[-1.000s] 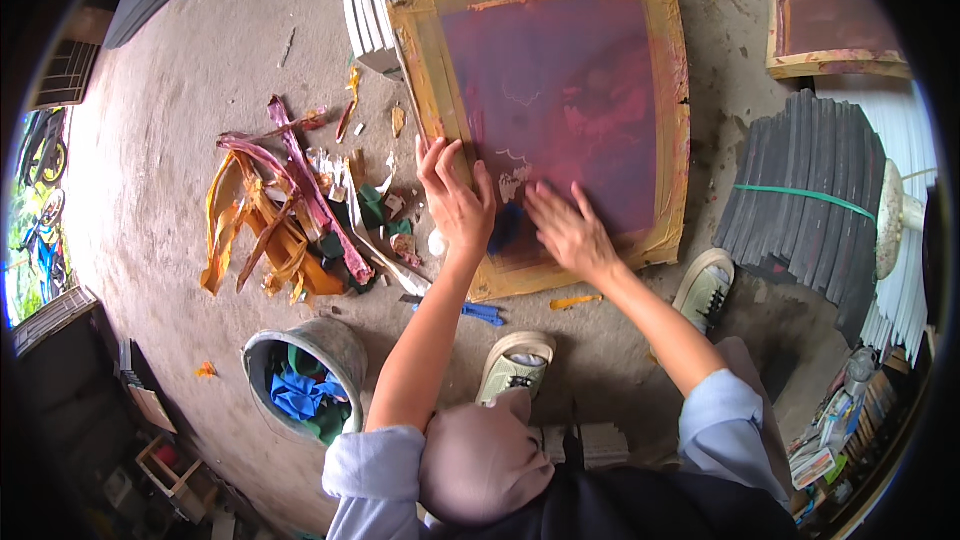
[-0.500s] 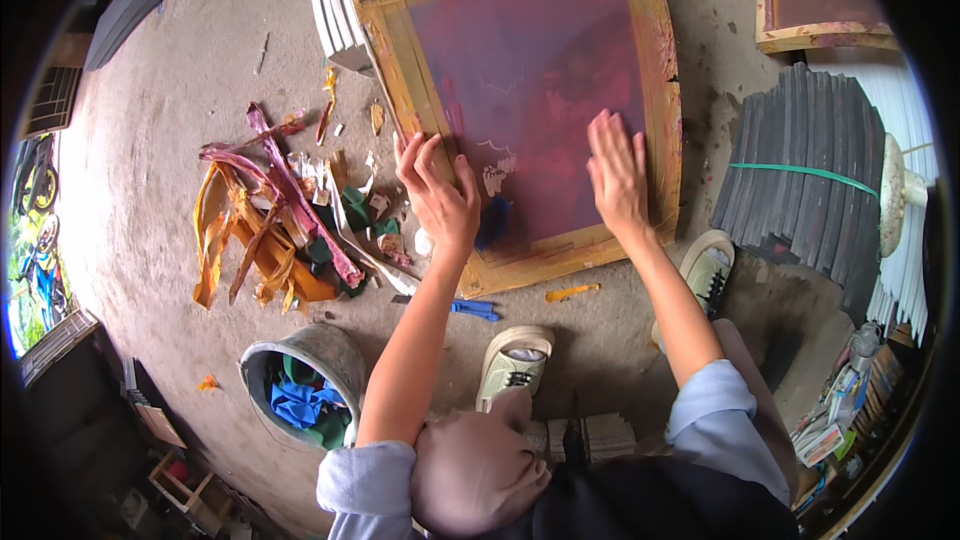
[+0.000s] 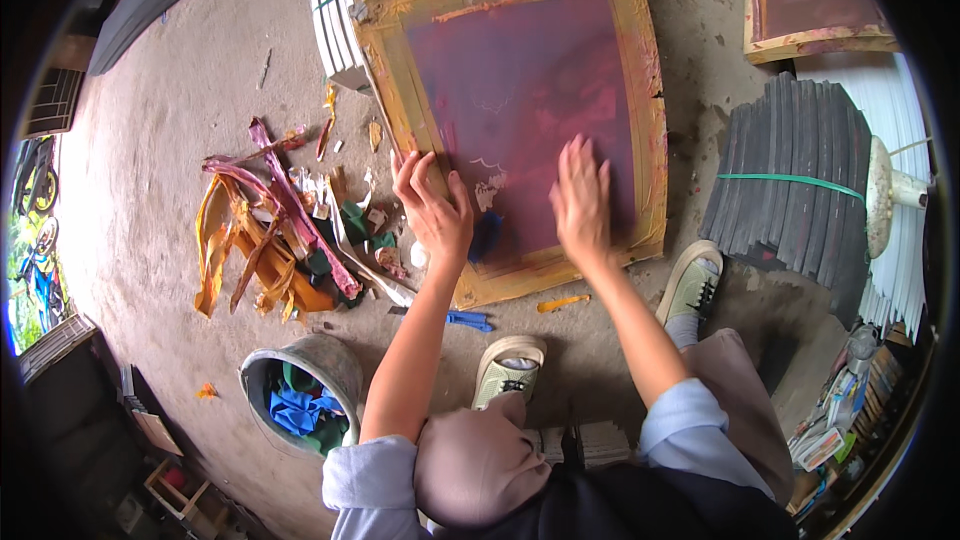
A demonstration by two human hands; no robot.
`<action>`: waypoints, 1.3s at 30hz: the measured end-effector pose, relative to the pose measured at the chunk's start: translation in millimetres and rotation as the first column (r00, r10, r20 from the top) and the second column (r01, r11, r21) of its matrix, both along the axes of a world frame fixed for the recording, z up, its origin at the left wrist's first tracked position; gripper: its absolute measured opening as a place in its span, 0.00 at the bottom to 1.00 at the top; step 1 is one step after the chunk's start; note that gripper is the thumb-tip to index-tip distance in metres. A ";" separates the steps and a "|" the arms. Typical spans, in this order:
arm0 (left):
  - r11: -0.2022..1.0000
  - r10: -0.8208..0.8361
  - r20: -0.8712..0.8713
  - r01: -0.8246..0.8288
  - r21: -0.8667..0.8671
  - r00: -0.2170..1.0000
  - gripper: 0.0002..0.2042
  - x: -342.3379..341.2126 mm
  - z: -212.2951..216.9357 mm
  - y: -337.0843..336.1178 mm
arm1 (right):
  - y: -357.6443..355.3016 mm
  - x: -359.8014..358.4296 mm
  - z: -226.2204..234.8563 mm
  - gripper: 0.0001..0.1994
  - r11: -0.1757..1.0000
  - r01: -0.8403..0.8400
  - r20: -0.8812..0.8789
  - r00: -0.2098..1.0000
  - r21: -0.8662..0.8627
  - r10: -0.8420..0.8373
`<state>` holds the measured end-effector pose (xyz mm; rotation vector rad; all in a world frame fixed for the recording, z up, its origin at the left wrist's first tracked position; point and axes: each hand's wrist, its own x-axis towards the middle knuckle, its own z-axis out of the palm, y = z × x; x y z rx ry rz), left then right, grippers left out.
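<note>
A screen printing frame (image 3: 645, 90) with yellow-brown taped borders and purple, red-stained mesh (image 3: 500, 60) leans against a strapped white stack. My left hand (image 3: 437, 215) grips its left border, with bent fingers at the edge and the thumb toward the mesh. Fingers together and stretched out, my right hand (image 3: 582, 200) lies flat on the lower right of the mesh and holds nothing. Pale stencil marks (image 3: 488, 190) and a dark blue patch (image 3: 487, 237) show between the hands.
Peeled orange and purple strips (image 3: 280, 230) lie in a heap at left. A grey bucket (image 3: 345, 365) holds blue and green scraps. Right of me stand a strapped dark stack (image 3: 780, 175) and a smaller screen frame (image 3: 765, 20). The white stack (image 3: 335, 30) is behind.
My right hand has slid left and slightly down across the mesh. My left hand stays at the frame's left border. The whole view has shifted slightly.
</note>
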<state>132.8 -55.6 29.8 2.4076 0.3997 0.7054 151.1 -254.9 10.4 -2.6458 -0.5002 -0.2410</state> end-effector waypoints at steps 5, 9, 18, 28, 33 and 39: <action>1.000 -0.029 0.006 0.029 0.010 1.000 0.19 -4.7 -0.3 -4.4 | -46.7 -2.4 4.4 0.30 0.993 -0.052 -0.025 0.998 -0.104 0.050; 1.000 -0.015 0.016 0.015 0.004 1.000 0.19 2.0 1.7 -1.3 | -14.4 -9.8 2.5 0.31 0.996 0.030 -0.031 0.999 -0.080 -0.032; 0.999 -0.035 0.052 0.037 -0.030 0.998 0.18 1.4 1.5 -0.7 | -54.4 22.2 23.5 0.28 0.948 0.039 0.016 0.999 -0.315 -0.035; 0.996 -0.012 0.060 0.018 -0.089 0.998 0.18 2.1 -3.5 -1.2 | 51.7 -86.7 8.0 0.28 0.914 -0.406 -0.289 0.872 0.025 0.395; 0.998 -0.022 0.091 0.027 -0.054 0.996 0.18 1.1 -2.8 1.2 | -2.3 41.3 4.9 0.27 0.956 -0.193 0.183 0.955 -0.220 0.235; 0.995 -0.004 0.057 0.009 -0.095 0.998 0.19 -0.4 -0.7 1.8 | 35.6 39.6 7.0 0.28 1.000 -0.009 0.115 0.993 0.021 0.007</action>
